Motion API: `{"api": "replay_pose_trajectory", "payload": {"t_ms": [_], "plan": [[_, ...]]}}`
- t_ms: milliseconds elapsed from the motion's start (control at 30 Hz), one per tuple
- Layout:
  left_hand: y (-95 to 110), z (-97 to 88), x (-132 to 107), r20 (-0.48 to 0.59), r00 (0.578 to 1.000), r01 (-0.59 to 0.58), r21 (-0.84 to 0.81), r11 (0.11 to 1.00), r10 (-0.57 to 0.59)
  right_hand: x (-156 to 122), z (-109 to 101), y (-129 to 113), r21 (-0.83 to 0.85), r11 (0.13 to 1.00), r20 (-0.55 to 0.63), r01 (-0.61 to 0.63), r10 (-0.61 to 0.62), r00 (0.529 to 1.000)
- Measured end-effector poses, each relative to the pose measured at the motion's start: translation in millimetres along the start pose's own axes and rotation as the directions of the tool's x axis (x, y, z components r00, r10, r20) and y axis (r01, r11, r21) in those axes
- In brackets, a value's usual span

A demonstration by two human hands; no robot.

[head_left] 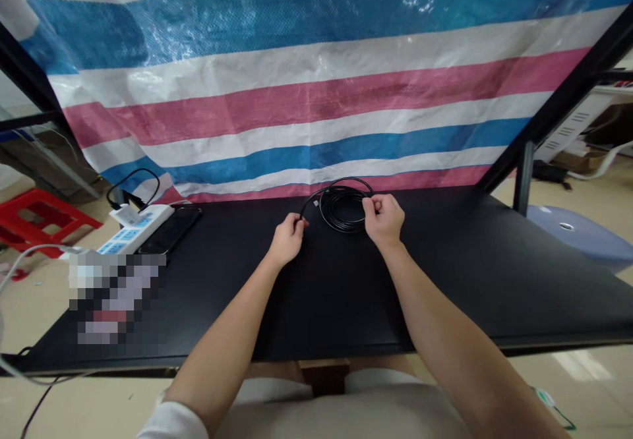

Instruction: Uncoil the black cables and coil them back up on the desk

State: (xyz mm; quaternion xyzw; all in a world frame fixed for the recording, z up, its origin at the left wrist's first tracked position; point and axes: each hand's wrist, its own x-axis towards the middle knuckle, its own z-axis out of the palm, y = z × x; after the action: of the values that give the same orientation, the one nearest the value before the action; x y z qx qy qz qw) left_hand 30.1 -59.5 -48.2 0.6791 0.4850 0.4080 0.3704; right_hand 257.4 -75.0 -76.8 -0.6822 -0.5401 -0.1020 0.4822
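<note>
A black cable point(341, 228) lies in a round coil of several loops near the back of the black table point(336, 294). My left hand point(287, 238) is closed around a loose stretch of this cable, which arcs up and over to the coil. On the coil's right side, my right hand point(384, 218) pinches the cable between thumb and fingers. A small pale piece point(316, 204) shows at the coil's left edge; I cannot make out what it is.
A white power strip point(153, 218) with plugs and a black phone point(171, 229) lie at the table's left. Beside them is a pixelated patch. Striped sheeting point(306, 96) hangs behind the table. On the floor stand a red stool point(39, 218) and a bluish-grey plastic object point(578, 231).
</note>
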Motion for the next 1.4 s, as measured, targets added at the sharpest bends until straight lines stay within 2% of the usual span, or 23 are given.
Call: {"api": "replay_pose_trajectory", "payload": {"t_ms": [67,133,233,300,333,433,567,833,1000,1100,1200,1267,1333,1400], "plan": [[-3.6,-4.4,5.6,-0.088,0.991,0.090,-0.152,0.984,-0.105,2.3,-1.4,5.5,0.046,0.998,-0.012,-0.029,0.030,0.999],[-6.3,-11.3,10.4,-0.146,0.970,0.148,-0.285,0.947,-0.195,5.9,-2.6,12.8,0.067,0.987,-0.078,-0.146,0.151,0.985],[-7.4,-23.5,14.9,-0.223,0.935,0.153,-0.445,0.882,-0.274,11.9,-3.2,22.8,0.039,0.915,-0.173,-0.401,0.401,0.900],[-6.7,-32.2,16.6,-0.252,0.915,0.135,-0.542,0.829,-0.314,14.5,-2.2,27.2,0.030,0.867,-0.141,-0.497,0.496,0.857],[-6.2,-36.7,17.3,-0.256,0.907,0.128,-0.587,0.799,-0.333,15.2,-1.3,28.6,0.026,0.857,-0.102,-0.515,0.515,0.851],[-4.9,-51.0,18.8,-0.237,0.890,0.116,-0.708,0.697,-0.389,15.0,1.2,30.8,-0.024,0.869,0.006,-0.494,0.495,0.869],[-3.3,-66.4,18.8,-0.229,0.856,0.096,-0.811,0.578,-0.463,13.4,0.8,31.7,-0.074,0.918,0.041,-0.389,0.392,0.919],[4.4,-67.3,17.2,-0.180,0.777,0.132,-0.891,0.435,-0.604,12.7,-2.3,28.1,-0.167,0.947,0.128,-0.276,0.298,0.946],[6.6,-70.6,14.8,-0.103,0.800,0.109,-0.944,0.313,-0.591,8.8,3.4,33.4,-0.170,0.962,0.119,-0.216,0.238,0.964],[7.1,-72.1,14.3,-0.066,0.804,0.100,-0.964,0.244,-0.591,8.0,4.9,32.7,-0.146,0.966,0.068,-0.212,0.224,0.972],[7.0,-73.3,15.5,-0.051,0.797,0.089,-0.976,0.200,-0.601,9.5,3.7,28.7,-0.040,0.968,-0.034,-0.250,0.248,0.968],[4.9,-76.6,16.7,-0.051,0.797,0.071,-0.982,0.178,-0.602,11.7,3.1,27.1,0.113,0.945,-0.113,-0.306,0.318,0.941],[-0.2,-83.7,18.1,-0.078,0.792,0.035,-0.984,0.173,-0.606,14.7,3.7,28.5,0.322,0.878,-0.163,-0.355,0.420,0.893],[-8.3,-94.3,19.4,-0.139,0.778,-0.024,-0.981,0.192,-0.613,18.5,4.5,33.8,0.537,0.759,-0.155,-0.368,0.518,0.841]]}}
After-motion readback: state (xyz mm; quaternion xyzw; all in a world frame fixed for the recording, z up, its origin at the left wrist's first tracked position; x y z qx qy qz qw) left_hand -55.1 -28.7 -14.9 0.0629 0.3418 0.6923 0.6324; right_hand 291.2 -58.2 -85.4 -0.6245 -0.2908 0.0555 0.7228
